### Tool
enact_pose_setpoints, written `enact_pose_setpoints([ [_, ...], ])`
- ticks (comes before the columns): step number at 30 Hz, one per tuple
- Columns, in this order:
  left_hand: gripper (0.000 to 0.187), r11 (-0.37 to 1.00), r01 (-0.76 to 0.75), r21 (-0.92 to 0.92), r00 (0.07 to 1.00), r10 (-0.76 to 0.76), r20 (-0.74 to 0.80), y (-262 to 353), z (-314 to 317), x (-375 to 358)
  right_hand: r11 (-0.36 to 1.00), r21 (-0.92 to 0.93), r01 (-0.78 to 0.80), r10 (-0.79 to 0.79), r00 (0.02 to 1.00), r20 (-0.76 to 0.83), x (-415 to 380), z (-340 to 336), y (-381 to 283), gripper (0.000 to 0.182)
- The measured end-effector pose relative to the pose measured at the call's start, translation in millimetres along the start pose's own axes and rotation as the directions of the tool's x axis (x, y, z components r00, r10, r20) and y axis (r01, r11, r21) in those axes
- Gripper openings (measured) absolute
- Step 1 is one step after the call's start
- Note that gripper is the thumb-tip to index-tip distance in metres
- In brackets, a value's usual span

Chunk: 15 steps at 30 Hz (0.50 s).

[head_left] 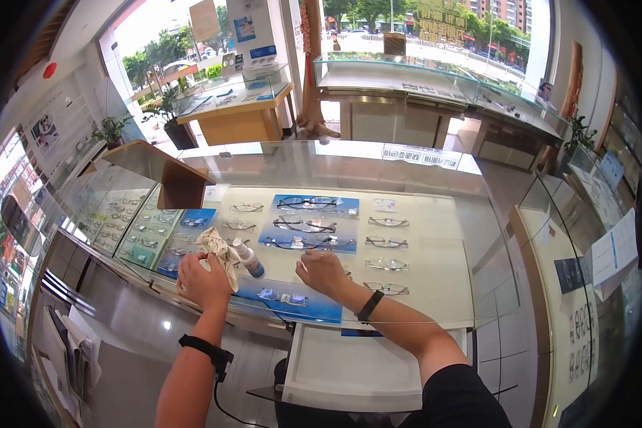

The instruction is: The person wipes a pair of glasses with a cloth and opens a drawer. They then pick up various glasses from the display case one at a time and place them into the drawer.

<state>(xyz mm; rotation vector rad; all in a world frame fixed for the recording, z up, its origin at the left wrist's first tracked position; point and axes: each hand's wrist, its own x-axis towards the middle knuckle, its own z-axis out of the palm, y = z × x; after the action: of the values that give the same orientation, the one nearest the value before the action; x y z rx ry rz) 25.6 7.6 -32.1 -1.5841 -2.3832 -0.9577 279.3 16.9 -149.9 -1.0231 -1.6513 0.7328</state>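
My left hand (201, 279) grips a crumpled cream cloth (219, 247) and rests on the glass counter top (421, 185). Right beside it lies a small white spray bottle (248, 258) with a blue band. My right hand (321, 272) presses flat on the glass a little to the right, fingers closed, and holds nothing that I can see. Under the glass lie several pairs of eyeglasses (387, 243) on blue and cream display pads.
An open white drawer (357, 367) juts out below the counter in front of me. A wooden sign stand (171, 175) sits on the glass at left. More glass display cases (406, 82) stand behind, and another case (585, 285) runs along the right.
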Motion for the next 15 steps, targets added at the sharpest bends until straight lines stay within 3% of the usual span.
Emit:
enact_pose_setpoints([
  [1,0.030,1.000,0.007,-0.017,1.000,-0.007,0.014,0.6,-1.1,0.1,0.686,-0.700,0.197,-0.153,0.980,0.126,-15.5,0.1,-25.9,0.025],
  [4,0.030,1.000,0.023,-0.011,0.999,-0.023,0.024,2.9,-3.4,-0.1,0.691,-0.669,0.275,-0.094,0.951,0.293,-55.8,12.3,-56.9,0.029],
  [5,0.029,1.000,0.017,-0.022,1.000,-0.016,0.015,1.8,-1.6,0.0,0.716,-0.564,0.411,-0.201,0.895,0.397,-66.6,4.0,-77.7,0.030],
  [6,0.029,0.999,0.034,-0.016,0.999,-0.033,0.026,-1.1,5.9,0.2,0.721,-0.557,0.413,-0.191,0.891,0.413,-79.0,5.1,-87.5,0.030],
  [8,0.023,0.997,-0.072,0.011,0.974,0.073,-0.214,-8.5,20.9,0.4,0.745,-0.474,0.469,-0.219,0.844,0.489,-101.6,11.1,-103.0,0.031],
  [12,0.025,1.000,-0.022,-0.019,0.988,0.019,-0.150,-3.9,8.9,-0.8,0.695,-0.423,0.581,-0.270,0.757,0.595,-122.4,3.1,-151.7,0.034],
  [15,0.029,0.996,-0.041,-0.075,0.992,0.032,-0.119,-5.1,12.1,1.2,0.665,-0.418,0.619,-0.323,0.743,0.585,-115.9,-9.8,-189.8,0.035],
])
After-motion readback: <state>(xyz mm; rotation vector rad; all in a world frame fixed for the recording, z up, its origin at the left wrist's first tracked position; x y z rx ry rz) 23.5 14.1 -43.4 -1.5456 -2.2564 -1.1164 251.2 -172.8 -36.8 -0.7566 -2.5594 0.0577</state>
